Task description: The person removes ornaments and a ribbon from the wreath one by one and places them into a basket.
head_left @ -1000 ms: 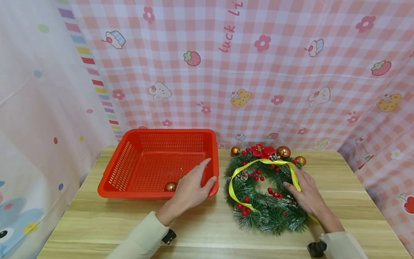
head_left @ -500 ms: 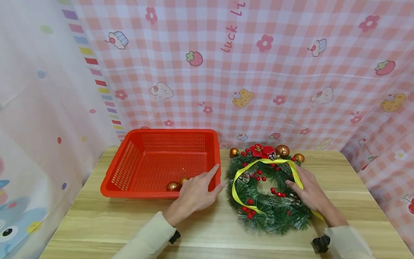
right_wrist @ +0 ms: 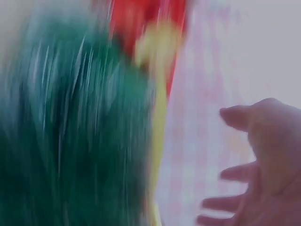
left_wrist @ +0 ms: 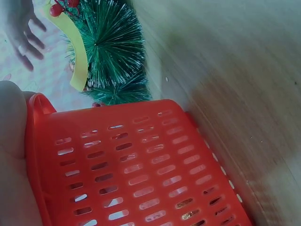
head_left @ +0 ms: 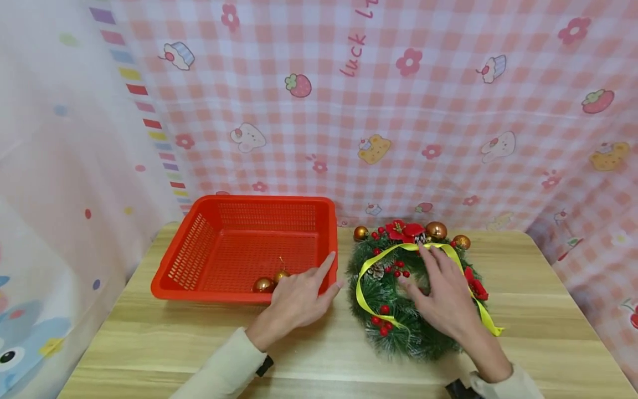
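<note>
At the red plastic basket's [head_left: 209,295] near right corner rests my left hand [head_left: 295,302], index finger and thumb extended; its other fingers are hidden. Two golden baubles [head_left: 263,285] lie inside the basket near that hand. My right hand [head_left: 446,296] hovers over a green wreath [head_left: 389,343] with fingers spread, holding nothing; the right wrist view is blurred but shows the fingers apart. A yellow ribbon [head_left: 363,296] loops over the wreath, its right end trailing onto the table. Red berries [head_left: 384,320], a red flower [head_left: 404,231] and a second red flower [head_left: 476,285] decorate the wreath.
Golden baubles [head_left: 436,230] sit along the wreath's far edge. Everything stands on a wooden table [head_left: 319,360]. Behind it hangs a pink checked cloth [head_left: 319,122], with a white patterned cloth [head_left: 45,166] on the left side.
My right hand has moved left from the wreath's right side to over its middle, uncovering the right-hand red flower and ribbon end. My left hand shifted slightly right, exposing the second bauble.
</note>
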{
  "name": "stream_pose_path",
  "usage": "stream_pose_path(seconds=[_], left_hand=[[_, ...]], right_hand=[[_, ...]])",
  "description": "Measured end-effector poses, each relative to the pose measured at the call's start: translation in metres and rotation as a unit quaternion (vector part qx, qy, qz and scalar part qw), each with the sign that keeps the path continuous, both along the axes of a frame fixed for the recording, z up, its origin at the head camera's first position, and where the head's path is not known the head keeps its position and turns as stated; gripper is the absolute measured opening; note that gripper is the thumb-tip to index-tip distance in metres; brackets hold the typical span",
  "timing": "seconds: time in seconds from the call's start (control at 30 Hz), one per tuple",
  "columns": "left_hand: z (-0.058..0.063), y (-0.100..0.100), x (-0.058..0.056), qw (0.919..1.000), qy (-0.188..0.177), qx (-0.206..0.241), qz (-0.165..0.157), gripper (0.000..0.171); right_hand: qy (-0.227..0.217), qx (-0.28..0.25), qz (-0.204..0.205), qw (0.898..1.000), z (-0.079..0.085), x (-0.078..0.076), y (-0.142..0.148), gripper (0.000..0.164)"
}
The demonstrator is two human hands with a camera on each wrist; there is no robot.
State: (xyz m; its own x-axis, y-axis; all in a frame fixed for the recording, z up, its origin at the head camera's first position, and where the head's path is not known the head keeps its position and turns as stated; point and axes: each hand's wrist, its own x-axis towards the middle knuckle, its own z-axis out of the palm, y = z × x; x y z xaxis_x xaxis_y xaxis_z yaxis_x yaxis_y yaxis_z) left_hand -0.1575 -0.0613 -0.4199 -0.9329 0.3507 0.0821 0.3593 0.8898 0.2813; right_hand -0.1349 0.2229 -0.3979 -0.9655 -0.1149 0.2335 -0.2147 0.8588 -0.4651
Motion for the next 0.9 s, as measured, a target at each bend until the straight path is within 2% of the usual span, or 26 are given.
stream_pose_path(seconds=[0.13,0.27,0.4,0.53,0.67,0.9], left_hand=[[0.000,-0.001,-0.002,0.9999,0.007,-0.006,-0.006,0.066],[-0.002,-0.001,-0.004,0.9998,0.013,-0.007,-0.011,0.066],[-0.001,0.000,-0.003,0.9997,0.013,-0.014,-0.013,0.066],[0.000,0.001,-0.002,0.9997,0.008,-0.021,-0.012,0.067],[0.000,0.001,-0.001,0.9996,0.007,-0.025,-0.011,0.067],[-0.001,-0.001,-0.001,0.9994,0.013,-0.030,-0.012,0.067]], right_hand=[[-0.098,0.013,-0.033,0.995,0.000,-0.002,-0.042,0.082],[-0.144,0.041,-0.079,0.986,-0.009,-0.014,-0.067,0.086],[-0.142,0.064,-0.110,0.982,-0.025,-0.025,-0.083,0.091],[-0.127,0.093,-0.125,0.980,-0.041,-0.027,-0.089,0.093],[-0.112,0.127,-0.121,0.978,-0.051,-0.022,-0.089,0.094],[-0.111,0.175,-0.100,0.973,-0.057,-0.016,-0.086,0.093]])
